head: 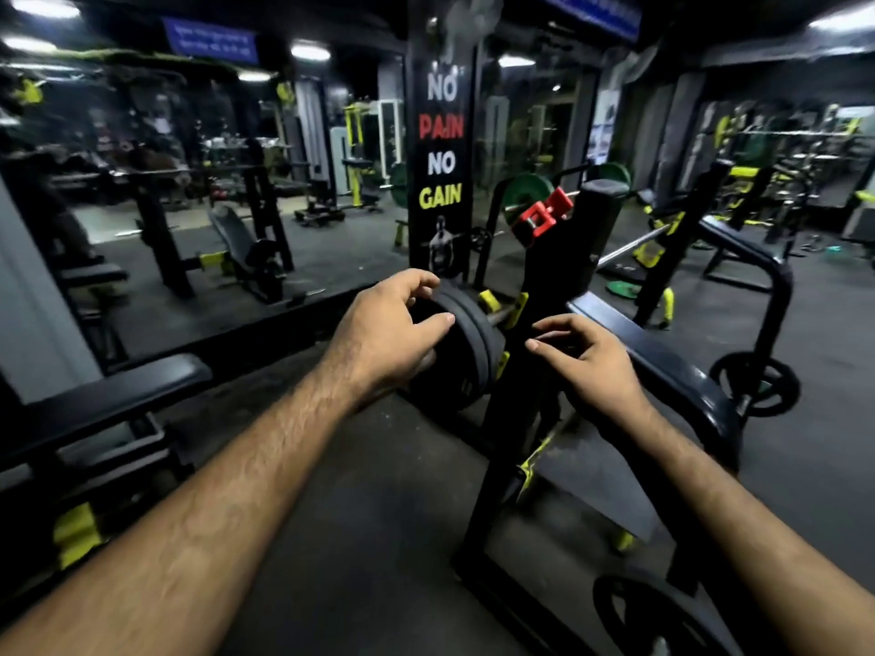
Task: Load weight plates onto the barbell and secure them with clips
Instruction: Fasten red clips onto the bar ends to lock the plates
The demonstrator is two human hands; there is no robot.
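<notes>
My left hand [388,324] is on the black weight plates [466,345] stacked on a low peg of the black rack [544,286]. Fingers curl over the outer plate's top rim, thumb lies across its face, so it's gripping that plate. At least two plates sit there face to face, upright on edge, with the peg stub poking out on the rack side beside yellow trim.

My right hand [584,359] hovers just right of the plates, in front of the rack upright. Fingers are loosely curled with nothing in them, thumb pointing toward the plates, and there's a visible gap to the plate edge.

A red barbell clip [544,215] sits higher up by the top of the upright, next to a green plate [526,194] on a barbell [632,246] resting in the rack. The chrome bar runs off to the right behind the upright. A second green plate [611,175] shows farther back; can't tell what it's mounted on.

The padded bench [658,352] of this station runs right of my right hand. Another black plate [757,385] is stored on a peg at far right, one more at the bottom right corner [663,617]. A green plate [625,287] lies flat on the floor beyond the bench. Another padded bench [109,400] is at left. A "NO PAIN NO GAIN" banner [441,144] hangs on the pillar straight ahead. Background is blurred.
</notes>
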